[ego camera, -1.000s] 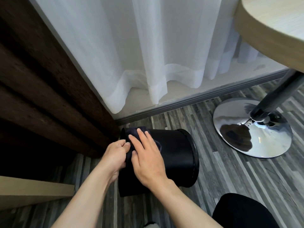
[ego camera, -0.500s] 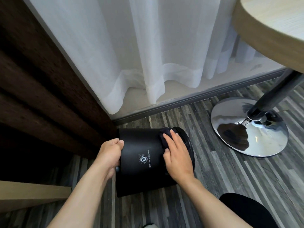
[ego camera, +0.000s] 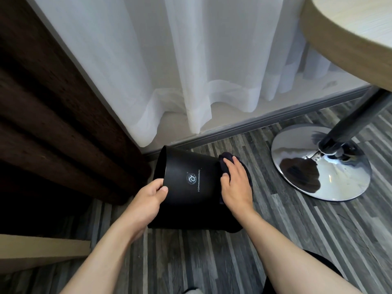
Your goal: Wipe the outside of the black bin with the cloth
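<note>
The black bin [ego camera: 191, 196] lies tipped on its side on the striped grey floor, with a small round logo and a line of print on its wall. My left hand [ego camera: 148, 198] grips the bin's left edge, thumb on the outside. My right hand [ego camera: 235, 185] presses a dark cloth [ego camera: 224, 160] flat against the bin's right end. Most of the cloth is hidden under my palm and blends with the bin.
A chrome table base [ego camera: 320, 164] with a dark pole stands to the right, under a round wooden tabletop [ego camera: 347, 37]. White sheer curtains [ego camera: 191, 71] hang behind, a dark brown drape [ego camera: 53, 115] at left. A light wooden board [ego camera: 40, 249] lies lower left.
My right hand slid the cloth from the bin's left part across to its right end. The bin turned so its logo faces up, and my left hand shifted its grip on the left edge.
</note>
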